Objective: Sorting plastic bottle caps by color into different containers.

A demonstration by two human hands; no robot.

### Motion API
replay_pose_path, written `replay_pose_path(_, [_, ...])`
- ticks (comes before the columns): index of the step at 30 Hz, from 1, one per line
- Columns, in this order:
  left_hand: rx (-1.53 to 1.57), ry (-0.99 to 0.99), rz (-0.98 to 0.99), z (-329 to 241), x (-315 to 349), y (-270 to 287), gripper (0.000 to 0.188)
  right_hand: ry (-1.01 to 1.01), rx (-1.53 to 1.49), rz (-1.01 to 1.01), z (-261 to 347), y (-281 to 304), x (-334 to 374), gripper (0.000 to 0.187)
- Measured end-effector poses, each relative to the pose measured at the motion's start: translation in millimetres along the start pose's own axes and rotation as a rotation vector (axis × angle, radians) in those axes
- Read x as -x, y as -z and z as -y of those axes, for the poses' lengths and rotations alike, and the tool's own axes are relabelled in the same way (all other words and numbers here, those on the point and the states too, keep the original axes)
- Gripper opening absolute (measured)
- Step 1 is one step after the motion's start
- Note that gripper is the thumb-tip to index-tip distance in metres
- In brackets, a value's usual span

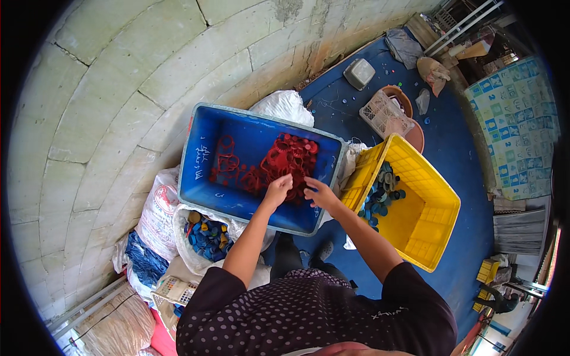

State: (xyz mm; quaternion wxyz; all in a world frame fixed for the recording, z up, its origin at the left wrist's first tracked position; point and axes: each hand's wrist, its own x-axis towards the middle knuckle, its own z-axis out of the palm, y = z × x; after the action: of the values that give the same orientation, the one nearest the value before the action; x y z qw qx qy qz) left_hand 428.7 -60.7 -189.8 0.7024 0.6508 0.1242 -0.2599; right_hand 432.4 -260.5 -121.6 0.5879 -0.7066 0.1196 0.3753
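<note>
A deep blue crate in front of me holds a heap of red plastic caps and rings, mostly toward its right side. Over the near edge of that heap is my left hand, its fingers drawn together; whatever they may hold is hidden. My right hand hovers close by, above the crate's right part. Its fingers are apart, and nothing shows between them. The two hands do not touch each other.
On the right, a tilted yellow crate contains blue, green and grey caps. A white sack of mostly blue caps stands at left, near a block wall. Farther off lie a perforated basket and a grey tub.
</note>
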Motion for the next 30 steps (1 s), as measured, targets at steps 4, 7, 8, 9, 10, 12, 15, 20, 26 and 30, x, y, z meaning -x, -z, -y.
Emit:
replay_pose_path(4, [-0.044,0.157,-0.060,12,92,-3,0.046,-0.001,0.056,0.103,-26,0,71,0.053])
replay_pose_path(7, [-0.060,0.222,-0.141,21,143,-24,0.044,0.033,0.125,0.153,-43,6,111,0.051])
replay_pose_path(8, [-0.027,0.183,-0.210,29,153,-34,0.038,0.052,0.139,0.167,-49,7,121,0.051])
replay_pose_path(9, [-0.023,0.173,-0.238,26,162,-46,0.038,0.073,0.153,0.184,-53,8,129,0.050])
replay_pose_path(10, [0.005,0.123,-0.251,20,172,-61,0.037,0.109,0.139,0.204,-62,8,133,0.050])
replay_pose_path(12, [0.046,0.034,-0.290,-1,191,-95,0.035,0.208,0.213,0.242,-76,14,139,0.050])
replay_pose_path(15, [0.084,-0.171,-0.354,-11,211,-141,0.035,0.373,0.338,0.307,-89,21,146,0.048])
replay_pose_path(20, [0.200,-0.301,-0.614,33,256,-214,0.030,0.611,0.485,0.380,-100,35,192,0.042])
replay_pose_path(26, [0.363,-0.246,-0.843,90,342,-268,0.024,0.606,0.530,0.501,-141,46,228,0.035])
replay_pose_path(30, [0.478,-0.156,-0.998,134,397,-280,0.020,0.565,0.500,0.586,-166,26,252,0.035])
